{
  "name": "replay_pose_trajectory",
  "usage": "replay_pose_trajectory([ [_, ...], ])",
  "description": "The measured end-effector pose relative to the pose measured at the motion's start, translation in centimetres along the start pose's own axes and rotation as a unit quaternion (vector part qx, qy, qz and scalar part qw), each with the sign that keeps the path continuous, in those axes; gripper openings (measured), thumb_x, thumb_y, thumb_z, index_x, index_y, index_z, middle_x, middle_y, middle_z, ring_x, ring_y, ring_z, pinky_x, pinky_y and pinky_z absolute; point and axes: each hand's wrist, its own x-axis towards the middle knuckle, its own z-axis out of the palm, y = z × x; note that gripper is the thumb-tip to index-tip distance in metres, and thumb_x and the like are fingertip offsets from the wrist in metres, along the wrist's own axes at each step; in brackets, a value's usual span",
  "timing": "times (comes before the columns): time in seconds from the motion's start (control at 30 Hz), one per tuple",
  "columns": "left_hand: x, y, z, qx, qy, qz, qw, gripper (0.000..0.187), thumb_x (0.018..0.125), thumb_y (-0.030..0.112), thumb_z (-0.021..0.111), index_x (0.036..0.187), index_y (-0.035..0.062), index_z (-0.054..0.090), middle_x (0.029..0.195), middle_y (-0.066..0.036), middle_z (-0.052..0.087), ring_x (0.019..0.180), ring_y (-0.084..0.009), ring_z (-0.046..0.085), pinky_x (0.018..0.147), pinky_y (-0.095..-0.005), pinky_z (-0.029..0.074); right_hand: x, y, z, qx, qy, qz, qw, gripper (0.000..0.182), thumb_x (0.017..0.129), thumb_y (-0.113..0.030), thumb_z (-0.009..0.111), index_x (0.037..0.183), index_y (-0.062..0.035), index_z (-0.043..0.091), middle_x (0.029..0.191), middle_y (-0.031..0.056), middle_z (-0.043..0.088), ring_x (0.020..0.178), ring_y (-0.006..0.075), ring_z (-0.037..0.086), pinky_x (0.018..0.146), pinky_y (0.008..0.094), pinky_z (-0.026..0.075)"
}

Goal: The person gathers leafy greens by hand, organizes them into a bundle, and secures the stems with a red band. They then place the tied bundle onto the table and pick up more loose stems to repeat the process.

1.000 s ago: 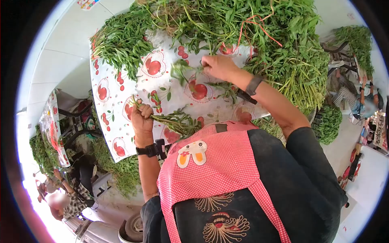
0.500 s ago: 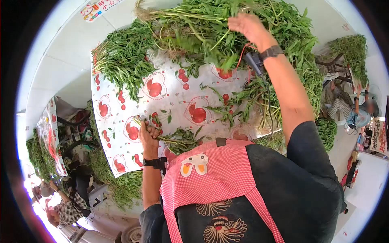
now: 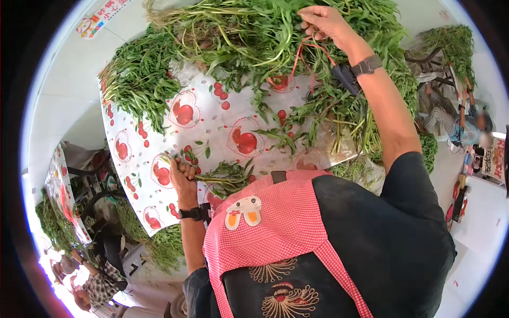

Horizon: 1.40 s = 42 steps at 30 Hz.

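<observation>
My left hand [image 3: 184, 177] is closed around the stems of a small bunch of leafy greens [image 3: 228, 177], low over the cherry-print tablecloth [image 3: 212, 138]. The leaves point right, toward my apron. Over the big heap of long-stemmed greens [image 3: 249, 40] at the back of the table, my right hand [image 3: 326, 24] has its fingers curled in, and whatever they may hold is too small to make out. A red cord [image 3: 298, 55] hangs just below those fingers. Beside my right wrist is a dark device [image 3: 344, 77] on a cable.
A sorted bundle of greens [image 3: 140, 79] lies at the table's back left, stem ends to the left. Loose sprigs [image 3: 313, 124] are scattered right of the middle. Another cloth-covered table [image 3: 63, 193] stands left, with a person [image 3: 101, 286] near it. A second person [image 3: 466, 124] is at right.
My right hand has gone from spread and blurred to curled fingers over the heap, and greens moving beneath it are now still. My left hand keeps its bunch. The whole view has shifted slightly.
</observation>
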Motion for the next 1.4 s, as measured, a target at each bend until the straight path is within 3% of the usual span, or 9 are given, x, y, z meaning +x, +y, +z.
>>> replay_pose_trajectory([
  [0.23,-0.3,0.1,-0.3,0.014,0.007,-0.014,1.000,0.026,0.096,0.032,0.047,0.086,0.0079,0.047,0.059,0.002,0.030,0.046,-0.0083,0.026,0.037,-0.0217,0.024,-9.2,0.9,-4.5,0.035,0.042,-0.005,0.998,0.029,0.092,-0.024,0.057,0.115,-0.0075,0.061,0.085,-0.0006,0.064,0.070,0.0055,0.057,0.057,0.0201,0.046],
  [0.57,0.4,0.1,-0.2,0.010,-0.010,-0.022,1.000,0.028,0.097,0.034,0.043,0.083,0.0101,0.044,0.055,0.004,0.025,0.043,-0.0093,0.022,0.035,-0.0228,0.024,-21.7,4.2,-1.9,0.100,0.101,0.171,0.975,0.022,0.092,-0.020,0.056,0.108,-0.0063,0.064,0.080,-0.0013,0.063,0.066,0.0043,0.056,0.053,0.0178,0.044],
  [0.67,0.6,0.3,-0.1,-0.069,-0.032,-0.047,0.996,0.027,0.098,0.031,0.041,0.081,0.0101,0.044,0.054,0.004,0.025,0.043,-0.0090,0.022,0.035,-0.0223,0.023,-24.7,5.2,1.0,0.062,0.053,0.188,0.979,0.021,0.090,-0.018,0.057,0.106,-0.0058,0.064,0.079,-0.0005,0.064,0.064,0.0045,0.057,0.053,0.0180,0.044],
  [0.77,0.7,0.6,0.7,-0.067,-0.131,-0.049,0.988,0.028,0.098,0.031,0.041,0.079,0.0100,0.044,0.054,0.004,0.024,0.043,-0.0091,0.021,0.036,-0.0225,0.022,-27.9,5.8,4.5,0.111,0.033,0.229,0.966,0.018,0.087,-0.015,0.060,0.098,-0.0025,0.065,0.071,0.0011,0.063,0.061,0.0070,0.058,0.053,0.0234,0.048],
  [0.9,-1.7,1.2,4.9,-0.008,-0.144,-0.012,0.989,0.028,0.097,0.031,0.043,0.080,0.0090,0.046,0.055,0.004,0.025,0.045,-0.0084,0.022,0.037,-0.0222,0.022,-31.6,5.0,6.1,0.070,-0.011,0.246,0.967,0.017,0.085,-0.014,0.061,0.097,-0.0021,0.065,0.074,0.0037,0.065,0.062,0.0083,0.059,0.057,0.0233,0.048],
  [1.1,-4.3,1.0,8.5,0.051,-0.176,0.017,0.983,0.027,0.097,0.031,0.044,0.081,0.0091,0.046,0.056,0.004,0.026,0.045,-0.0075,0.022,0.038,-0.0221,0.021,-33.1,3.1,0.3,-0.150,0.251,0.047,0.955,0.023,0.081,-0.008,0.063,0.103,-0.0124,0.065,0.084,0.0085,0.064,0.067,0.0204,0.061,0.061,0.0297,0.048],
  [1.23,-5.0,-0.1,9.4,0.063,-0.208,0.000,0.976,0.026,0.097,0.030,0.045,0.081,0.0091,0.046,0.056,0.004,0.026,0.044,-0.0072,0.022,0.038,-0.0221,0.021,-31.3,4.6,-2.1,-0.336,0.186,-0.007,0.923,0.037,0.078,-0.004,0.061,0.112,-0.0190,0.061,0.086,0.0071,0.057,0.073,0.0249,0.058,0.062,0.0333,0.048],
  [1.3,-5.4,-0.5,9.8,0.072,-0.217,-0.002,0.973,0.026,0.097,0.029,0.045,0.081,0.0091,0.046,0.055,0.004,0.027,0.043,-0.0069,0.022,0.038,-0.0220,0.021,-29.9,6.2,-2.4,-0.463,0.084,-0.064,0.880,0.048,0.076,-0.003,0.059,0.118,-0.0253,0.057,0.085,0.0071,0.049,0.078,0.0269,0.056,0.062,0.0359,0.048],
  [1.4,-5.6,-1.1,10.0,0.079,-0.224,-0.009,0.971,0.026,0.097,0.030,0.046,0.081,0.0087,0.047,0.056,0.004,0.030,0.043,-0.0069,0.025,0.037,-0.0222,0.022,-28.3,7.6,-1.8,-0.493,0.036,-0.070,0.866,0.039,0.072,-0.003,0.062,0.107,-0.0197,0.063,0.084,0.0069,0.046,0.084,0.0261,0.054,0.065,0.0371,0.047],
])
